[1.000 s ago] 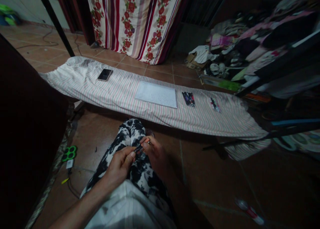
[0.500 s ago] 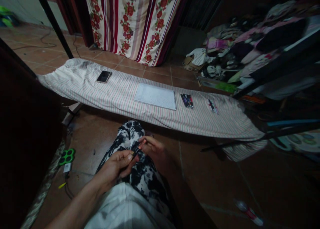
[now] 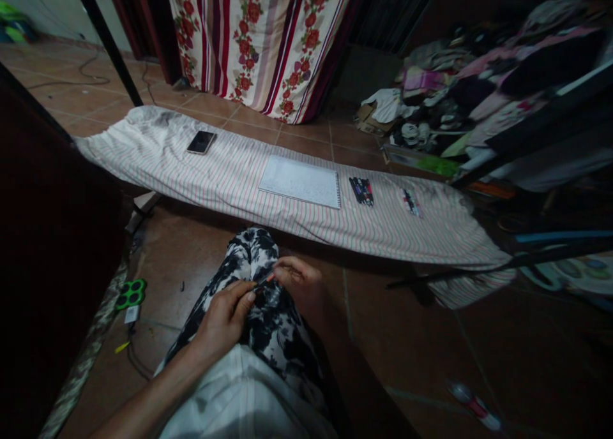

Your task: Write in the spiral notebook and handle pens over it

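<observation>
Over my lap, a thin dark pen-like stick (image 3: pixel 262 279) spans the gap between my two hands. My left hand (image 3: pixel 230 308) is closed on its lower end, thumb along the side. My right hand (image 3: pixel 299 282) pinches the upper end, where a reddish-orange bit shows by the fingertips. The stick is too small and dim to name surely. Beyond my knees, a spiral notebook (image 3: pixel 301 182) lies open on a striped cloth (image 3: pixel 230 190). To its right lie a bunch of pens (image 3: pixel 361 191) and a smaller group of slim pens (image 3: pixel 411 203).
A phone (image 3: pixel 202 142) rests on the cloth's left part. Dark metal bars (image 3: pixel 108 40) frame the cloth-covered surface. On the floor are a green power strip (image 3: pixel 130 294) at left and a plastic bottle (image 3: pixel 474 406) at right. Clothes (image 3: pixel 479 94) are heaped at the back right.
My hands have drawn slightly apart, showing more of the stick. My left hand has turned more palm-down, and my right hand has shifted a little to the right. The view has moved slightly.
</observation>
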A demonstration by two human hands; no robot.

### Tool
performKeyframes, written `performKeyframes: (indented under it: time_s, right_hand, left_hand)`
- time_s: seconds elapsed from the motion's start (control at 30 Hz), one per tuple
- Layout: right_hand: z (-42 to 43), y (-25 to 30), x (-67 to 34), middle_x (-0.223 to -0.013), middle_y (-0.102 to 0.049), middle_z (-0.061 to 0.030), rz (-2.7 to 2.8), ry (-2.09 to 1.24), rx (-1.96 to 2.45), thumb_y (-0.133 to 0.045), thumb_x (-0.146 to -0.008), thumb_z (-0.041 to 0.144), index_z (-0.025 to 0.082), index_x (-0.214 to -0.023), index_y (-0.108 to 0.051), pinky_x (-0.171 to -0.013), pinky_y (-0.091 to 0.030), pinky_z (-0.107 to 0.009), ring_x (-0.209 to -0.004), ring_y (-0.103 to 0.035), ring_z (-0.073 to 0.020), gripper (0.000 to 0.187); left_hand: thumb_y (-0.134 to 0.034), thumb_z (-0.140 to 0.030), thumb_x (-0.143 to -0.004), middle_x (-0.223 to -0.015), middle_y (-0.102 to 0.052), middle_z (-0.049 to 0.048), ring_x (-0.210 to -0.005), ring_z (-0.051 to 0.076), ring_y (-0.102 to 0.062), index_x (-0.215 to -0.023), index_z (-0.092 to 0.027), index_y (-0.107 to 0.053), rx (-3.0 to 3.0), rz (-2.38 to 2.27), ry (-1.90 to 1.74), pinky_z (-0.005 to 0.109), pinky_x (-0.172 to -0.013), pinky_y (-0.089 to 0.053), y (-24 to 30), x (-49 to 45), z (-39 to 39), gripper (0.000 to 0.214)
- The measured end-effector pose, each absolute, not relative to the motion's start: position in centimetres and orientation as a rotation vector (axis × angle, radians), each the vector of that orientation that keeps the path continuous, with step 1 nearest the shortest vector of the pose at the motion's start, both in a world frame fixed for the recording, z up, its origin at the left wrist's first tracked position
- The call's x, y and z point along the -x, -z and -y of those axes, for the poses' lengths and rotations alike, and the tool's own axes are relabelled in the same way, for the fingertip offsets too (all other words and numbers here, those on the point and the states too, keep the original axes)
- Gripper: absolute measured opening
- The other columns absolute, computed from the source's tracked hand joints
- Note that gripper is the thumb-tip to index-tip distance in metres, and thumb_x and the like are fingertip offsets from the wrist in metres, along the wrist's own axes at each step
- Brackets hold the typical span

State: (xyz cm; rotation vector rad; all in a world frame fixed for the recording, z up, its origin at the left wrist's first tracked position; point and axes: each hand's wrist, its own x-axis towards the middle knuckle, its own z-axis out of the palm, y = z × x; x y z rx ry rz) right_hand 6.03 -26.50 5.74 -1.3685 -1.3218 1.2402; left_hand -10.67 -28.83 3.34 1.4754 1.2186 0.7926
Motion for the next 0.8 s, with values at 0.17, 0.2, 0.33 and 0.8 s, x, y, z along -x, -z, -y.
performKeyframes:
  time_s: [0.17,0.2,0.33,0.8]
  right_hand:
    - [26.7,-4.9,-6.2,-0.097,-0.064,-0.0062,1.350,-1.331,1.179,-0.054,-0.077,0.035,0.021,-0.109,-0.054,-0.059,-0.048,-0.025,-0.080,-0.061,-0.0167,0.035]
    - [26.7,-4.6,-6.1,-0.101,-0.063,-0.0072,1.312,-1.374,1.147,-0.055,-0.077,0.036,0.022,-0.120,-0.046,-0.055,-0.046,-0.024,-0.080,-0.061,-0.0164,0.046]
    - [26.5,-4.1,-5.7,-0.087,-0.065,-0.0054,1.262,-1.394,1.235,-0.058,-0.074,0.035,0.020,-0.106,-0.050,-0.056,-0.045,-0.023,-0.071,-0.060,-0.0139,0.037]
    - [26.6,-4.4,-5.8,-0.092,-0.063,-0.0056,1.234,-1.367,1.272,-0.061,-0.070,0.035,0.020,-0.108,-0.048,-0.058,-0.045,-0.023,-0.076,-0.061,-0.0148,0.043]
  left_hand:
    - [-0.043,-0.047,-0.080,-0.052,-0.041,-0.0051,-0.044,0.009,-0.035,-0.079,-0.014,-0.058,-1.233,-1.147,-0.725,0.020,-0.042,-0.027,-2.9,10.6,28.7,0.036]
    - [-0.043,-0.046,-0.081,-0.054,-0.042,-0.0047,-0.046,0.009,-0.037,-0.079,-0.014,-0.058,-1.263,-1.156,-0.745,0.020,-0.043,-0.028,-2.9,10.6,28.7,0.035]
    - [-0.040,-0.037,-0.085,-0.067,-0.056,0.0015,-0.058,0.014,-0.050,-0.086,-0.014,-0.061,-1.514,-1.235,-0.766,0.023,-0.052,-0.038,-3.3,10.8,28.8,0.031]
    - [-0.037,-0.031,-0.088,-0.081,-0.063,0.0066,-0.075,0.018,-0.057,-0.089,-0.014,-0.061,-1.697,-1.306,-0.691,0.027,-0.067,-0.043,-3.2,11.2,28.9,0.029]
